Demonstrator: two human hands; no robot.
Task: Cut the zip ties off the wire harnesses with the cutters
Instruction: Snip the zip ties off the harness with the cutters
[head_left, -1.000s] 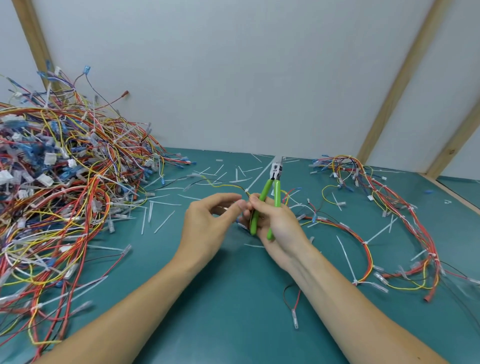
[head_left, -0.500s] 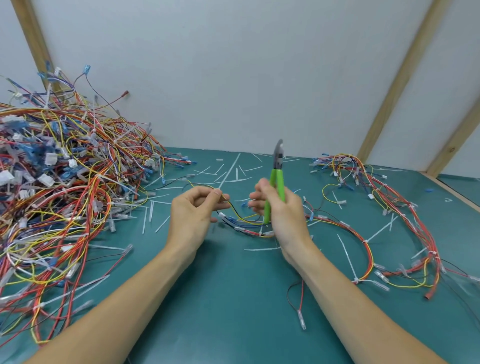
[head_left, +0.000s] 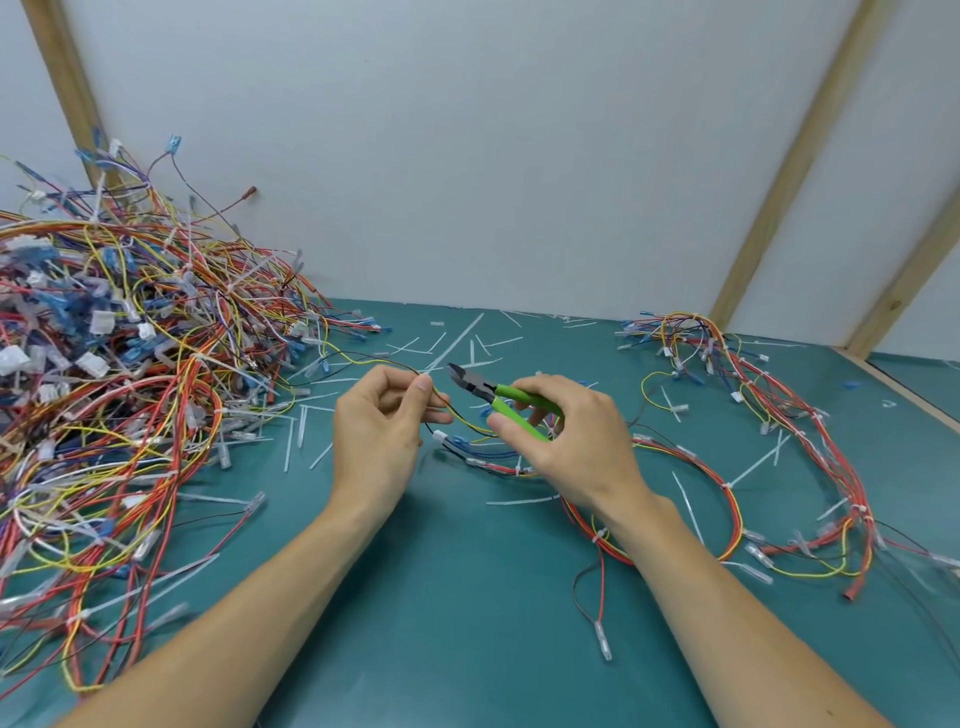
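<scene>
Beside left hand (head_left: 382, 421), cutters (head_left: 498, 397) in right hand (head_left: 569, 441)

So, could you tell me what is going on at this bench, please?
A person is cutting zip ties off wire harnesses. The left hand pinches a thin wire of the harness, while the right hand grips the green cutters, whose open tip points at the pinched spot. A big harness pile lies on the left, and cut ties litter the table.
</scene>
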